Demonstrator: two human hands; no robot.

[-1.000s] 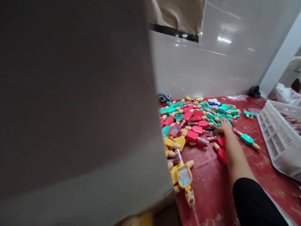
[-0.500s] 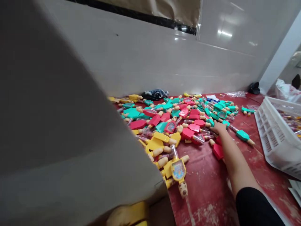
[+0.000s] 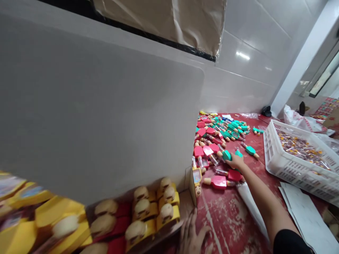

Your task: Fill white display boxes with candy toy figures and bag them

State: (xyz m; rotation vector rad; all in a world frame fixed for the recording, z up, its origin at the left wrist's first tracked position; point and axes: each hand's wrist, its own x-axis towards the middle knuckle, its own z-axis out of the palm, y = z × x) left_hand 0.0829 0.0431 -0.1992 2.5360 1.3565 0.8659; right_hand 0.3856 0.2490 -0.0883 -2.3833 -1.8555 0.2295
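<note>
My right hand reaches in from the lower right, its fingers closed on a green toy at the near side of a pile. Another green toy lies just beyond these fingers. My left hand is at the bottom centre, fingers spread, against the right end of an open box. Inside the box, yellow toys and red toys with tan heads stand in rows. Pink-red toys lie on the red table near my right hand.
The box's raised grey lid hides the left part of the pile. More yellow toys are at the lower left. A white basket of small wrapped pieces stands at the right, with flat white sheets in front.
The view has shifted, bringing the box's rows, my left hand and more of the basket into sight. The lid now covers more of the pile. My right hand now grips a green toy.
</note>
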